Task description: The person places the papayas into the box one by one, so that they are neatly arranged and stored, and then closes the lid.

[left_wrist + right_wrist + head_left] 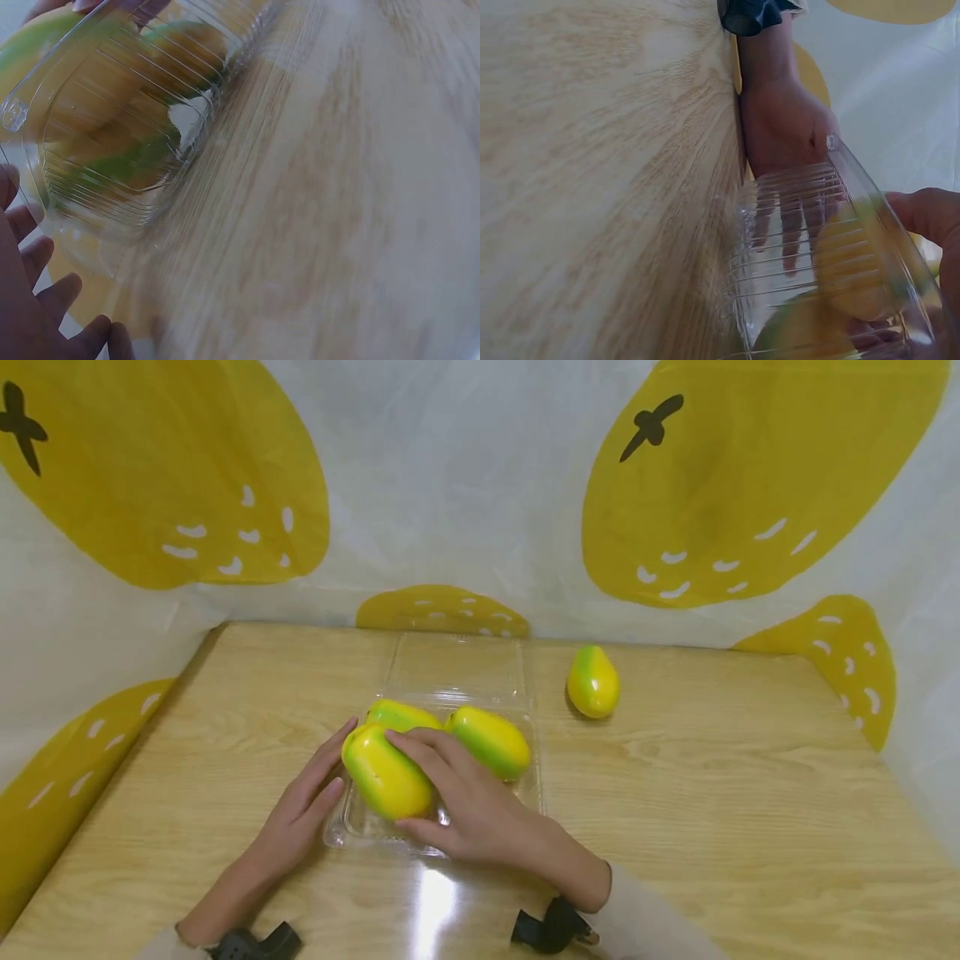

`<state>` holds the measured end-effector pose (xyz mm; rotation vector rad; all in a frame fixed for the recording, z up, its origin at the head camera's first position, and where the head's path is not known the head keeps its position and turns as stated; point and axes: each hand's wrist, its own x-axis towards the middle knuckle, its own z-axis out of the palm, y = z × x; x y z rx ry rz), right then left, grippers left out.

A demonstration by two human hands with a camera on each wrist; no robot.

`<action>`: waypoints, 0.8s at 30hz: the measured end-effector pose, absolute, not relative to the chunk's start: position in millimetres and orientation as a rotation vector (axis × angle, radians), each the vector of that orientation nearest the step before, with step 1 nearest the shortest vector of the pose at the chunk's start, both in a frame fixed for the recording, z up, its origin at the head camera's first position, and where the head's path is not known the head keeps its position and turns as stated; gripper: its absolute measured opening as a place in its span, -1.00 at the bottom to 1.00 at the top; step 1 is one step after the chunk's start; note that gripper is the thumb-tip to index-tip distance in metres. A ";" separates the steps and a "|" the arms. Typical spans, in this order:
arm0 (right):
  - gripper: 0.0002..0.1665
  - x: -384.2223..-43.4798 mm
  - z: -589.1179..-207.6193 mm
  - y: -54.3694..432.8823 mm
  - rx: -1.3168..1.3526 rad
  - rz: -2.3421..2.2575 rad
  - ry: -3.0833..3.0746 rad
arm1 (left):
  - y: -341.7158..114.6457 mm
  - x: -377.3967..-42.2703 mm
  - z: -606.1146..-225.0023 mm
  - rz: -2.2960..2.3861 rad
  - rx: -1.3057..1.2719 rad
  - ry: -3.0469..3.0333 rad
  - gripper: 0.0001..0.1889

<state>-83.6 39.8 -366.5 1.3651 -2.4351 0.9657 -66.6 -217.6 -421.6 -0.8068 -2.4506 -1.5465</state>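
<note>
My right hand (472,802) grips a glossy yellow-green papaya (386,774), thumb on its near side and fingers over the top. The fruit is over the left part of a clear plastic clamshell box (352,839). Two more papayas, one at the back left (401,716) and one at the right (491,743), lie inside it. Along the box's left side, my left hand (303,806) is held with extended fingers; whether they touch the wall I cannot tell. Through the ribbed wall (787,255) in the right wrist view, fruit shows blurred.
The box's clear lid (457,668) lies folded back toward the wall. A fourth papaya (593,683) sits on the wooden table (712,793), right of the lid. A white cloth with yellow fruit prints (457,468) hangs behind and at the sides.
</note>
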 end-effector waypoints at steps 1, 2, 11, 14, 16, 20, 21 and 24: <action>0.05 -84.1 -366.1 39.8 1.373 0.952 -2.434 | -217.2 -67.1 -420.6 -1.545 -0.803 -2.454 -0.39; 0.04 -84.6 -365.8 39.9 1.381 0.940 -2.432 | -217.0 -67.6 -419.6 -1.550 -0.795 -2.458 -0.39; 0.02 -87.8 -363.2 42.5 1.423 0.863 -2.453 | -217.0 -72.4 -418.6 -1.538 -0.815 -2.441 -0.42; 0.01 -87.4 -363.0 43.9 1.442 0.856 -2.470 | -217.5 -72.7 -420.1 -1.565 -0.808 -2.450 -0.42; 0.00 -86.9 -362.6 44.6 1.455 0.847 -2.490 | -217.9 -72.6 -421.0 -1.574 -0.807 -2.449 -0.43; -0.01 -86.5 -362.2 44.8 1.480 0.823 -2.547 | -218.7 -72.1 -421.7 -1.568 -0.818 -2.435 -0.44; -0.02 -86.4 -362.3 44.6 1.484 0.819 -2.559 | -218.9 -72.0 -421.8 -1.561 -0.821 -2.432 -0.44; -0.06 -85.8 -362.9 43.7 1.507 0.803 -2.583 | -219.8 -71.1 -422.5 -1.553 -0.827 -2.429 -0.44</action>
